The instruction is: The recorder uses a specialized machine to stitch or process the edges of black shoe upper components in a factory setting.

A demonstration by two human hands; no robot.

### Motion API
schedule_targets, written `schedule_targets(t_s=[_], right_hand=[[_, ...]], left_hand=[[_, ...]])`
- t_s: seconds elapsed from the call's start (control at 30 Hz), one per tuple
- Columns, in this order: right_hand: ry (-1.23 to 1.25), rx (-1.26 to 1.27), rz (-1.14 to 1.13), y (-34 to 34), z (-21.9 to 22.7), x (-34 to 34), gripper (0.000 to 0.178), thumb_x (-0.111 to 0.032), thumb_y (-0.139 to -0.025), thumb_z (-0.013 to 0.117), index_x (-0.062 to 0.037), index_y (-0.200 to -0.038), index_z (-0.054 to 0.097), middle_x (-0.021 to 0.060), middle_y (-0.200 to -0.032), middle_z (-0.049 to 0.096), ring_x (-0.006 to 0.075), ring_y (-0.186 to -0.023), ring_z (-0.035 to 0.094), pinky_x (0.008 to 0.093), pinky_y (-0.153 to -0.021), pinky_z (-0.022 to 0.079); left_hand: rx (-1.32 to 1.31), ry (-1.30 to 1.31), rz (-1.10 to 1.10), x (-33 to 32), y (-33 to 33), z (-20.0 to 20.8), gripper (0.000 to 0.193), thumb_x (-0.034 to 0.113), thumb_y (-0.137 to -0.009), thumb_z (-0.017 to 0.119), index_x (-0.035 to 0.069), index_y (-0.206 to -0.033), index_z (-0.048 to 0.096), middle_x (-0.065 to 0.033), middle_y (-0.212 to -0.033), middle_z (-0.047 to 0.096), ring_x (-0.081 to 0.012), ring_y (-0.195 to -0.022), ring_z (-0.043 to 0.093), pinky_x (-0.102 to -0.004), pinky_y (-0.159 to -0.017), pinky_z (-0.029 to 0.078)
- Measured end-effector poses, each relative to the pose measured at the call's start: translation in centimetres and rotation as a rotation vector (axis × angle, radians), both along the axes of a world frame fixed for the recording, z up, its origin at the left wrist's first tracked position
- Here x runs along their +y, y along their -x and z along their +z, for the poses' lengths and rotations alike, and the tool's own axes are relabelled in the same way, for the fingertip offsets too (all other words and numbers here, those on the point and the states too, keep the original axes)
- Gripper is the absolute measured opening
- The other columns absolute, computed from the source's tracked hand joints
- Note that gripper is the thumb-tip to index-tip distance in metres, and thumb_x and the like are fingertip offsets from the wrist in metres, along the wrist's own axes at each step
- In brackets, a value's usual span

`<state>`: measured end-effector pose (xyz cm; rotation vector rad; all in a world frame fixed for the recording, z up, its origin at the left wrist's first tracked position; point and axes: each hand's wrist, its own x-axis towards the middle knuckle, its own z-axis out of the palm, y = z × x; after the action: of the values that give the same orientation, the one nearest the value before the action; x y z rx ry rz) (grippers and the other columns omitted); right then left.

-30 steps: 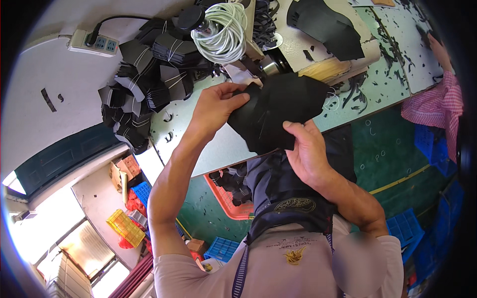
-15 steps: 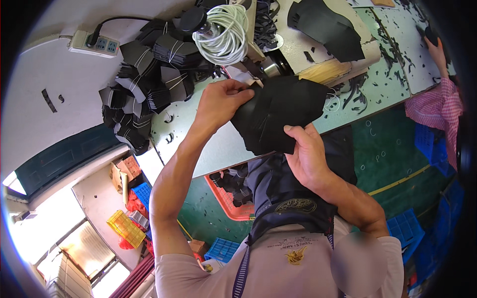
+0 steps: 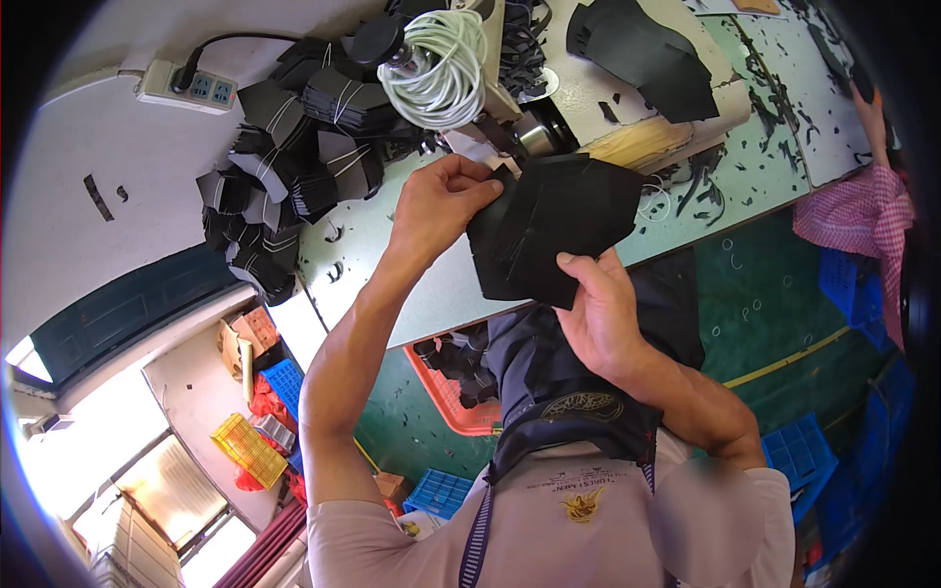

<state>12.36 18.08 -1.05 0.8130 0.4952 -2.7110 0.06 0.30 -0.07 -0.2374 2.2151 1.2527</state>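
Note:
I hold a black cut fabric piece [image 3: 554,220] over the front edge of a pale worktable [image 3: 392,245]. My left hand [image 3: 441,201] pinches its upper left corner. My right hand [image 3: 598,314] grips its lower edge from below, thumb on the face of the cloth. Just beyond the piece sits part of a sewing machine [image 3: 534,132] with a coil of white cord [image 3: 436,64] on top.
Bundles of black cut pieces [image 3: 284,167] are heaped at the table's left, with a power strip [image 3: 186,86] beyond. More black pieces [image 3: 647,54] lie at the back. A red crate [image 3: 451,392] sits under the table. Another person in pink checked cloth [image 3: 863,220] is at the right.
Both hands have shifted slightly on the black piece; it has turned and spread flatter, with my right hand moving down along its lower edge.

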Motion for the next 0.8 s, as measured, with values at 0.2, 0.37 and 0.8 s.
schedule_targets(t_s=[0.2,0.37,0.8], right_hand=[[0.059,-0.013,-0.035,0.2,0.0,-0.4,0.041,-0.001,-0.095,0.053,-0.001,-0.134,0.044,0.0099,-0.125,0.058,0.0219,-0.118,0.059,0.0399,-0.104,0.048],[-0.082,-0.03,-0.073,1.3,-0.6,0.9,0.036,-0.004,-0.094,0.054,-0.0013,-0.13,0.051,0.0093,-0.124,0.061,0.0183,-0.115,0.059,0.0346,-0.102,0.046],[-0.427,0.743,1.361,-2.5,0.9,8.5,0.041,-0.031,-0.098,0.064,0.0011,-0.123,0.059,0.0136,-0.121,0.062,0.0182,-0.116,0.056,0.0309,-0.1,0.044]], left_hand=[[0.151,0.162,-0.071,1.4,1.9,-0.5,0.026,0.02,-0.083,0.077,-0.004,-0.093,0.073,-0.0085,-0.081,0.072,-0.01,-0.074,0.063,-0.0248,-0.067,0.047],[-0.049,-0.066,0.104,0.9,0.0,-0.1,0.023,0.015,-0.092,0.069,-0.004,-0.104,0.07,-0.0096,-0.088,0.072,-0.0148,-0.076,0.068,-0.0279,-0.072,0.053],[-0.298,-0.185,-0.78,0.3,-12.2,7.4,0.055,0.032,-0.097,0.062,0.004,-0.143,0.048,-0.0216,-0.127,0.062,-0.0353,-0.113,0.062,-0.04,-0.093,0.05]])
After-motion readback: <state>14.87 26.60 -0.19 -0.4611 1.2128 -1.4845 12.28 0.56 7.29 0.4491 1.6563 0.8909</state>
